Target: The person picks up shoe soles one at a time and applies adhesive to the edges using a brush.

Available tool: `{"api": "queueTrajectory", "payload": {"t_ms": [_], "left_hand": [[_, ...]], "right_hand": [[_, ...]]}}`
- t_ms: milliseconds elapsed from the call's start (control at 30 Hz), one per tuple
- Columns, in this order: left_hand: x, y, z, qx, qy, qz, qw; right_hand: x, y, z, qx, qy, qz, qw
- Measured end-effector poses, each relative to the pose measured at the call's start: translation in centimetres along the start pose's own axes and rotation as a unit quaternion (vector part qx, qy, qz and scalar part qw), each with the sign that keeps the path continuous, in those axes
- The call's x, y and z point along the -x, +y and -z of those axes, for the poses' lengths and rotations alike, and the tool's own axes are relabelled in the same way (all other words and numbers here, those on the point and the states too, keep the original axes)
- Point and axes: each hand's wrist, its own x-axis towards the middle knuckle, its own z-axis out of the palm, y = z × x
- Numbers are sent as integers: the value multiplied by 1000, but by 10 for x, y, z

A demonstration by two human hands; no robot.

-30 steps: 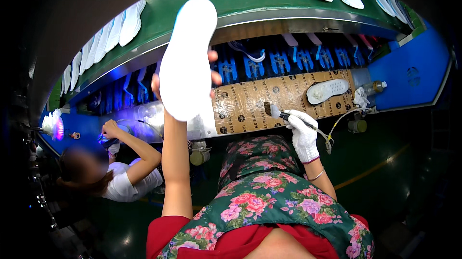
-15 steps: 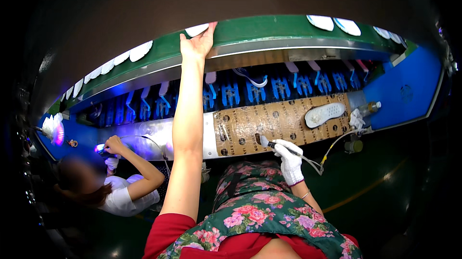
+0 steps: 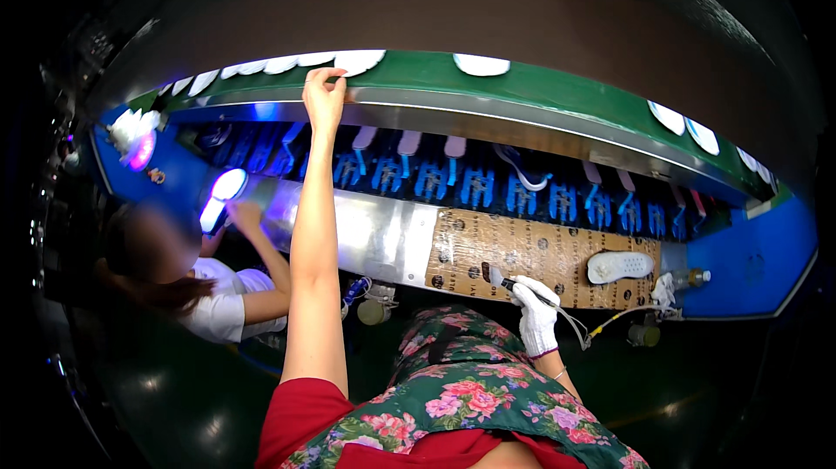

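Note:
My left hand [image 3: 324,103] is bare and raised over the green ledge. Its fingers are pinched at the near edge of a white shoe sole [image 3: 361,60], at the end of a row of similar soles. A single white sole [image 3: 481,65] lies to its right. My right hand [image 3: 535,319], in a white knit glove, holds a brush [image 3: 497,277] with a thin tube running from it. The brush's tip is over the cardboard-covered bench [image 3: 557,247]. On this cardboard, farther right, rests a white sole with small holes [image 3: 620,267].
Blue clamp-like holders [image 3: 477,188] line the space beneath the green ledge [image 3: 409,75]. At left a co-worker [image 3: 218,290] holds a glowing light-coloured object [image 3: 225,195]. A bottle [image 3: 692,278] and crumpled white cloth [image 3: 664,289] are at the bench's right end.
My left hand has moved left along the ledge, from the single sole to the end of the row, and its fingers have closed. The view has swung left. My right hand keeps the brush.

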Motion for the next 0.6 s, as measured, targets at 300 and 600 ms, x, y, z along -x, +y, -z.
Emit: {"api": "queueTrajectory", "payload": {"t_ms": [300, 600], "left_hand": [[122, 63, 80, 284, 29, -113, 952], [200, 99, 149, 308, 197, 9, 930]], "right_hand": [[-11, -36, -26, -17, -20, 34, 999], [-10, -102, -40, -137, -130, 98, 977]]}}
